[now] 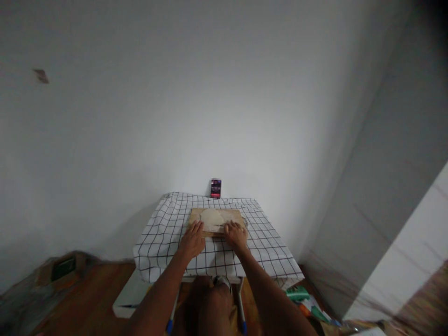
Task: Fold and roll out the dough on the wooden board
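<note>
A pale, flat, rounded sheet of dough point(211, 217) lies on a wooden board point(234, 214), whose surface looks dusted white. My left hand point(193, 240) rests at the board's near left corner, fingers stretched out and their tips by the dough's left edge. At the near right part of the board, my right hand point(236, 235) has its fingers curled in. A thin dark sliver shows just left of those fingers, too small to name. Whatever lies under the right palm is hidden. A round rim of something point(245, 222) peeks out behind the board's right side.
The board stands on a small table with a white checked cloth point(157, 242). A phone point(215, 188) with a lit screen leans against the wall at the back. Below are a white box point(129, 294), a cardboard box point(79, 266) and green packets point(297, 293).
</note>
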Motion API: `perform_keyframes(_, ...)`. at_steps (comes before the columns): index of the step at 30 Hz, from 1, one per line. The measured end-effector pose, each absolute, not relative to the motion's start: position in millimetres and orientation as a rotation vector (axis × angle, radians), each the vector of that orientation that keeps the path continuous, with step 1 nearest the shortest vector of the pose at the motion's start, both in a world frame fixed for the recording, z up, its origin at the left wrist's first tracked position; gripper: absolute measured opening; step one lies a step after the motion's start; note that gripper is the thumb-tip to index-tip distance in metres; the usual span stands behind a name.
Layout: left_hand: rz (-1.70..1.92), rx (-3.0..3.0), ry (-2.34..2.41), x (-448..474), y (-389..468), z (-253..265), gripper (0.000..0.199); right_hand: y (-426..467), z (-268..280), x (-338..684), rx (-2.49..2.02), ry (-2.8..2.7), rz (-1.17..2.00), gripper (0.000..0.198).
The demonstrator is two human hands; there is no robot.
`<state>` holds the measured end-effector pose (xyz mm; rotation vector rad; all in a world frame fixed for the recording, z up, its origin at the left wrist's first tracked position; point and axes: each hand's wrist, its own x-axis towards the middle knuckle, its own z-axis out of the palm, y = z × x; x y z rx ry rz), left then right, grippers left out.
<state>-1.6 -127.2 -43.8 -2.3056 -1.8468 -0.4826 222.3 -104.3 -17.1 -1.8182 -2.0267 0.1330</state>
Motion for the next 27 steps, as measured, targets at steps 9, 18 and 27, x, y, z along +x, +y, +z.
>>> perform_keyframes(9,-0.51,-2.276,-1.836,2.1,-143.0,-46.0,0.076,-114.6,-22.0,221.7,-1.843,-2.025,0.149,0.051)
perform_keyframes(18,-0.534,-2.266,-1.897,7.4,-122.9,-40.4,0.064,-101.4,-16.6,222.1,-1.83,-2.071,0.114,0.052)
perform_keyframes(27,-0.687,-2.274,-1.891,12.5,-85.6,-40.9,0.058,-74.9,-8.6,224.4,-1.88,-2.121,0.042,0.05)
